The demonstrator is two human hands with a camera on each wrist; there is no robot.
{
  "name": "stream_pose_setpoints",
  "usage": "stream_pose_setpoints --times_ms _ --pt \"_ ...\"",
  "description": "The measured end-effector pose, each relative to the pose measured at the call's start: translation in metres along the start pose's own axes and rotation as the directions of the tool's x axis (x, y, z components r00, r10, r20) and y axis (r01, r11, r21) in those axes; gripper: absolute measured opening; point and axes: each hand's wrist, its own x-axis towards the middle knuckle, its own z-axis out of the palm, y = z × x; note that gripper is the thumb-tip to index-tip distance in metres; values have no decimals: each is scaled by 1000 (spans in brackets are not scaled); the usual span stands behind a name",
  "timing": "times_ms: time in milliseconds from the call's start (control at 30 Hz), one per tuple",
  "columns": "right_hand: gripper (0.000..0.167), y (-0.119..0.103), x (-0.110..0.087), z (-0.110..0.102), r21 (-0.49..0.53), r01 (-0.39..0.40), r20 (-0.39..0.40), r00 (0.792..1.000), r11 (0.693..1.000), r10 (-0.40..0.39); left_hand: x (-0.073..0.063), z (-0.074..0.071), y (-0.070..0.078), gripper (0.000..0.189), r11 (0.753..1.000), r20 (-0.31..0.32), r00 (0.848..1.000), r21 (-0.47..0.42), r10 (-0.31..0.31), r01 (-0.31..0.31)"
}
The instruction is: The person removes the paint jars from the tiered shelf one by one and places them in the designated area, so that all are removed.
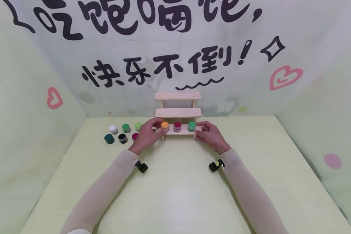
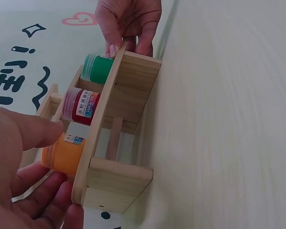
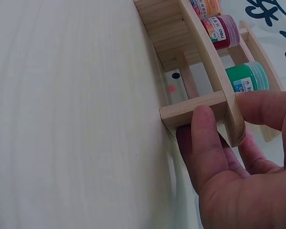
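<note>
A three-tier wooden stand (image 1: pixel 178 112) is at the back of the table. On its lowest step sit an orange paint jar (image 1: pixel 164 126), a dark red paint jar (image 1: pixel 177 126) and a green paint jar (image 1: pixel 191 126), side by side. My left hand (image 1: pixel 148 135) holds the orange jar at the step's left end, thumb and fingers around it in the left wrist view. At the opposite end, my right hand (image 1: pixel 213 137) grips the stand, its thumb against the side support (image 3: pixel 181 113) and its index finger by the step's top, close to the green jar.
Left of the stand, several more jars are grouped on the table (image 1: pixel 175 188): a white jar (image 1: pixel 113 129), a green one (image 1: pixel 125 128), a light green one (image 1: pixel 138 126), a teal one (image 1: pixel 109 139), a black one (image 1: pixel 123 138) and a magenta one (image 1: pixel 135 137). A printed cloth wall (image 1: pixel 128 97) rises behind.
</note>
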Motion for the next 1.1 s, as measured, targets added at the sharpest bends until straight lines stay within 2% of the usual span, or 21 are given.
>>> stream_pose_setpoints --times_ms 167,333,733,900,1100 --pt "43 5 -3 -3 5 6 -8 1000 1000 -6 2 12 2 46 1000 -3 1000 19 8 -8" --pt "43 8 -4 -6 19 16 -13 1000 1000 -16 3 16 4 43 1000 -1 1000 21 9 -9" --pt "43 2 -4 -2 0 27 -7 1000 1000 -27 0 8 5 46 1000 -7 1000 -14 5 -5" --pt "43 1 -3 -1 11 27 -11 1000 1000 -27 -2 2 7 48 999 11 1000 -49 -4 5" --pt "45 1 -3 0 13 21 -10 1000 1000 -21 -7 -5 8 47 998 0 1000 -60 19 -19"
